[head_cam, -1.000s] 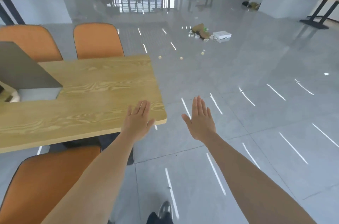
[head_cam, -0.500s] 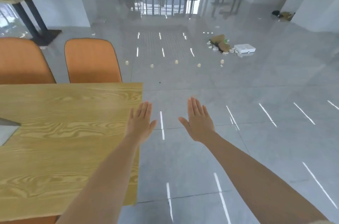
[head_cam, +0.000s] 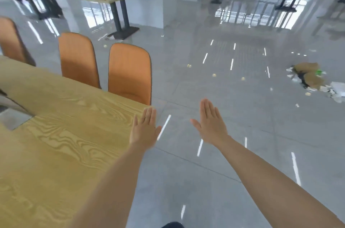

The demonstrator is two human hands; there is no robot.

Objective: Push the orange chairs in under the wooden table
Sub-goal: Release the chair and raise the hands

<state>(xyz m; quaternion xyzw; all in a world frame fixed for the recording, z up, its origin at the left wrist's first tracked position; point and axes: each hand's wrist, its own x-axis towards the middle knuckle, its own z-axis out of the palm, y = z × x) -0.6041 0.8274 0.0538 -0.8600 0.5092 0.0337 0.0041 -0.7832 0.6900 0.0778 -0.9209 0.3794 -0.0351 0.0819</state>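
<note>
Left hand (head_cam: 144, 130) flat, fingers spread, over wooden surface (head_cam: 61, 134) corner, right hand (head_cam: 211, 123) flat over grey floor (head_cam: 224, 97), both grips empty, three orange chairs (head_cam: 129, 72) along far edge

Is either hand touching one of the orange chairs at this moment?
No, the left hand and right hand hover open, apart from the nearest orange chair.

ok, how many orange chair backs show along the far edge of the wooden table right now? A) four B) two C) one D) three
D: three orange backs rise behind the wooden table: the nearest chair, the middle chair, and the far chair, which the left frame edge cuts off.
</note>
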